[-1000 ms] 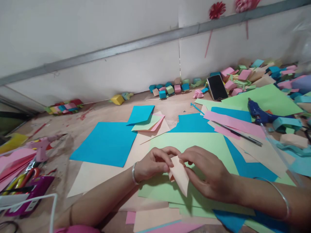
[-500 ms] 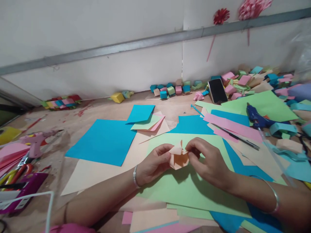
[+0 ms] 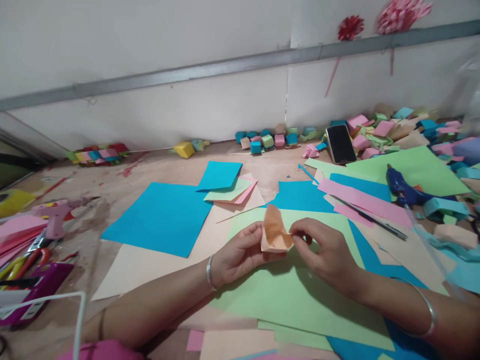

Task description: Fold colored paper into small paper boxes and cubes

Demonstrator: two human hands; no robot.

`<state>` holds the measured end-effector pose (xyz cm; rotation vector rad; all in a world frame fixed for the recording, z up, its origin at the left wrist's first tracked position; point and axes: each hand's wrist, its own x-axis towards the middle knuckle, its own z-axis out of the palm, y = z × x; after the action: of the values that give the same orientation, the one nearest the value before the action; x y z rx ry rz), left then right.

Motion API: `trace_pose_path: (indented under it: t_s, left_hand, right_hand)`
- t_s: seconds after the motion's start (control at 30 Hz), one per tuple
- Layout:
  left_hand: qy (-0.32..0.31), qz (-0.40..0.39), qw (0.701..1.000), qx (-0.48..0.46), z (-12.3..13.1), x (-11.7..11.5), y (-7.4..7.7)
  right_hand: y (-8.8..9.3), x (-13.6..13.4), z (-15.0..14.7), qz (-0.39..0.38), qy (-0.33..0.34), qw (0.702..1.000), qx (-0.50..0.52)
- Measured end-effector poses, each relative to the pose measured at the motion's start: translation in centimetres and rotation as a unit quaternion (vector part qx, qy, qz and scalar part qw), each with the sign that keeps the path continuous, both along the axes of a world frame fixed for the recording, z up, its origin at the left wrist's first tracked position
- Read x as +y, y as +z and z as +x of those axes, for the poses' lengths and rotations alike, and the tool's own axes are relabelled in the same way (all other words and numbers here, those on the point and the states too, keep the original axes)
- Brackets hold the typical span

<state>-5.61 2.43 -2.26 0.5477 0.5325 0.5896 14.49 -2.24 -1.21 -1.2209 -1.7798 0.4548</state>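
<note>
A small peach paper box [image 3: 276, 240] with one flap standing up is held above a light green sheet [image 3: 300, 295]. My left hand [image 3: 240, 252] grips its left side, fingers wrapped beneath it. On the right, my right hand [image 3: 324, 250] pinches the box's right edge between thumb and forefinger. The inside of the box faces up and toward me. A blue sheet [image 3: 159, 217] lies left of the hands, and a small stack of folded papers topped by a blue one [image 3: 220, 175] lies behind them.
Small paper cubes [image 3: 267, 141] line the wall beside a phone [image 3: 341, 144]. A blue glue gun [image 3: 401, 187], scissors [image 3: 375, 220] and loose paper pieces lie right. At left are a pink glue gun [image 3: 56, 217] and a purple object [image 3: 45, 290].
The peach box has turned in my hands, and its flap now stands taller at the back. The view has shifted slightly, moving the background to the right.
</note>
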Motion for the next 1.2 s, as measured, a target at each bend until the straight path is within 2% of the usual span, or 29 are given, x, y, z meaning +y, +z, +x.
trace_pose_path:
  t_s: [0.17, 0.27, 0.37, 0.5, 0.6, 0.73, 0.97, 1.2]
  left_hand:
    - [0.006, 0.005, 0.999, 0.031, 0.0, -0.2, 0.1]
    - [-0.002, 0.029, 0.998, 0.050, 0.0, -0.4, 0.2]
    - [-0.008, 0.044, 0.998, 0.055, 0.0, -0.5, 0.3]
    - [-0.010, 0.042, 0.997, 0.064, 0.0, -0.6, 0.3]
    - [-0.016, 0.052, 0.996, 0.072, 0.0, -0.6, 0.2]
    - [-0.033, 0.069, 0.994, 0.076, 0.1, -0.6, 0.2]
    - [-0.048, 0.072, 0.994, 0.073, 0.3, -0.7, 0.4]
    - [-0.052, 0.058, 0.995, 0.066, 0.2, -0.9, 0.5]
  right_hand:
    - [-0.2, -0.2, 0.2, 0.078, 0.033, 0.992, -0.093]
    - [0.2, -0.4, -0.1, 0.086, 0.029, 0.992, -0.090]
    - [0.5, -0.6, -0.5, 0.048, 0.006, 0.998, -0.026]
    - [0.7, -0.8, -0.8, -0.072, -0.055, 0.994, 0.065]
    - [1.0, -0.6, -0.7, -0.116, -0.021, 0.989, 0.088]
    - [1.1, -0.3, -0.3, -0.064, 0.025, 0.997, 0.039]
    - [0.5, -0.2, -0.2, -0.048, 0.020, 0.999, 0.012]
    - [0.9, -0.5, -0.2, -0.031, 0.039, 0.998, 0.035]
